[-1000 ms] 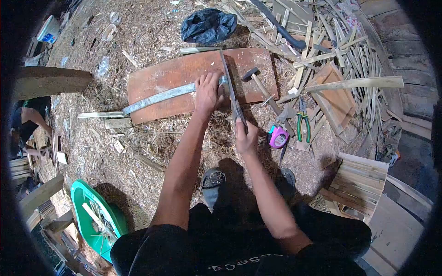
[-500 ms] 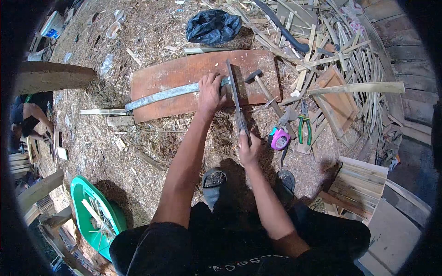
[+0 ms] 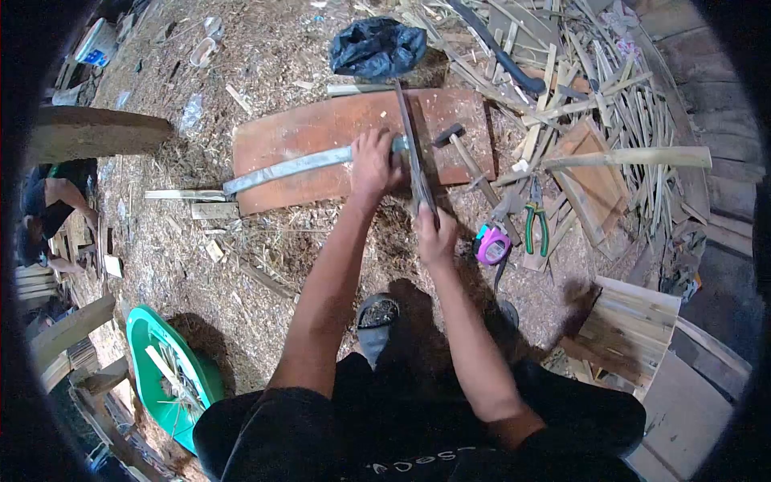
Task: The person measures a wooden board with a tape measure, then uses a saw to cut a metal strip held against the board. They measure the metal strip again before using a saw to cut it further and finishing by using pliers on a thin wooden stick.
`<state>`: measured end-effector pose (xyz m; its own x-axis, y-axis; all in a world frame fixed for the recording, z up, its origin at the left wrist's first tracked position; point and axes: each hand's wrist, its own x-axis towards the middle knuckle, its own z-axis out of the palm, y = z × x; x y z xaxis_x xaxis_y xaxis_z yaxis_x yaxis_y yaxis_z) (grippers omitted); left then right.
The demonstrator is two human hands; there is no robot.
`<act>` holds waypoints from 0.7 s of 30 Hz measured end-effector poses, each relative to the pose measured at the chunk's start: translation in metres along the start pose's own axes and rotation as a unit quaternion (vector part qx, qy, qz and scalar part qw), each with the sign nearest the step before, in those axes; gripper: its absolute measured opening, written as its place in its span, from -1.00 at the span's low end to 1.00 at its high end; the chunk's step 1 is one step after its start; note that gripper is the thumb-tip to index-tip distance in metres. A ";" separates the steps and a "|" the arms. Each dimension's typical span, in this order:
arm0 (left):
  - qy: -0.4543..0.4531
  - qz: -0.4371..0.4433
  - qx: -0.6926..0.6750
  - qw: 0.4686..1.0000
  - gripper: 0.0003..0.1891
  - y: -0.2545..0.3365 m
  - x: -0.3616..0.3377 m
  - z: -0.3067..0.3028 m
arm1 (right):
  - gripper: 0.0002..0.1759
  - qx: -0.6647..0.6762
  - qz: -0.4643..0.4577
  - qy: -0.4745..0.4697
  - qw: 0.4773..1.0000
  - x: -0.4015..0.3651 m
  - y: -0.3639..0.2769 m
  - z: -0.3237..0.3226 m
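A long, flat, pale grey strip (image 3: pixel 297 163), possibly split bamboo, lies across a reddish-brown board (image 3: pixel 281 128) on the ground. My left hand (image 3: pixel 375 165) is closed around it near its right end and presses it to the board. In my right hand (image 3: pixel 436 233) is the handle of a hand saw (image 3: pixel 412 149), seen nearly edge-on. Its blade points away from me and crosses the strip's right end, just beside my left fingers. The cutting edge itself is too thin to make out. A hammer (image 3: pixel 470 161) lies right of the saw, partly on the board.
Right of my hands lie a pink tape measure (image 3: pixel 491 244) and green-handled pliers (image 3: pixel 536 225). Wood strips (image 3: pixel 634 169) are heaped at the right. A black plastic bag (image 3: pixel 377 48) sits beyond the board, a green tub (image 3: pixel 148 353) at lower left. Another person's leg (image 3: pixel 68 197) shows at far left.
My right hand has pushed the saw forward, away from me, so its tip reaches past the board's far edge. The left hand keeps its hold on the strip. The view has shifted slightly.
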<state>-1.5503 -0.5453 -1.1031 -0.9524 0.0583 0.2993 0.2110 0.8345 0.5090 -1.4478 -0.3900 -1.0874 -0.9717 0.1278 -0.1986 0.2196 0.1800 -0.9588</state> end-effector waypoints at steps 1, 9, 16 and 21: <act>0.000 -0.009 0.011 1.000 -0.55 0.000 0.002 0.000 | -0.52 -0.013 -0.033 0.012 0.999 -0.009 0.010 -0.001; 0.003 0.003 -0.007 1.000 -0.56 -0.002 -0.002 0.000 | -0.54 -0.003 0.003 -0.006 1.000 0.001 -0.007 0.000; 0.012 0.002 -0.005 1.000 -0.56 -0.002 0.003 0.002 | -0.53 -0.023 0.019 -0.008 1.000 -0.029 0.010 -0.011; 0.021 0.007 -0.011 1.000 -0.57 -0.003 0.004 0.002 | -0.53 -0.021 -0.014 -0.010 1.000 -0.007 0.002 -0.005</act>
<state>-1.5549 -0.5459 -1.1052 -0.9395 0.0458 0.3396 0.2287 0.8218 0.5218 -1.4401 -0.3861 -1.0871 -0.9790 0.1026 -0.1764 0.1956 0.2247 -0.9546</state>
